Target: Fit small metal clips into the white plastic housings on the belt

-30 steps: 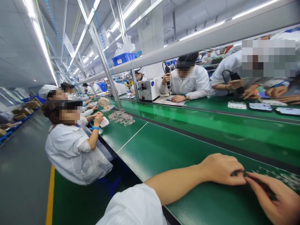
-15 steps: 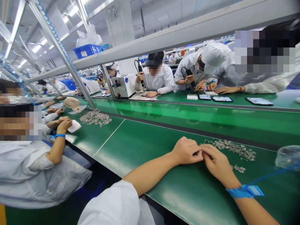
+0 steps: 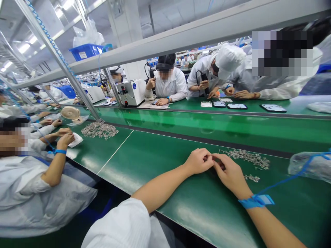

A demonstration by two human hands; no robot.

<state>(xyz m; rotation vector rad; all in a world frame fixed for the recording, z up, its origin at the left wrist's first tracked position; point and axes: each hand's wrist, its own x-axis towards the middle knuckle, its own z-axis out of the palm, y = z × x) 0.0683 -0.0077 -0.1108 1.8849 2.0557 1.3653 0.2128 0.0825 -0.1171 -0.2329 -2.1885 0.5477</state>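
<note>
Over the green work surface (image 3: pixel 155 151), my left hand (image 3: pixel 199 162) and my right hand (image 3: pixel 229 170) meet at the fingertips. The fingers of both are curled and pinched together; whatever lies between them is too small or too hidden to make out. Just beyond my right hand spreads a pile of small silvery metal parts (image 3: pixel 249 158). A smaller cluster of the same parts (image 3: pixel 252 178) lies beside that wrist. A blue wrist strap (image 3: pixel 256 201) with a cord circles my right wrist.
A clear plastic bag (image 3: pixel 307 165) lies to the right. Another pile of small parts (image 3: pixel 99 130) is at the left, near a co-worker's hand (image 3: pixel 66 137) and a white piece (image 3: pixel 76 140). Across the line, co-workers handle electric screwdrivers (image 3: pixel 205 82). A metal post (image 3: pixel 77 86) rises at left.
The whole view has shifted slightly, so most things appear further left. My hands stay together at the fingertips, with their fingers bent a little differently.
</note>
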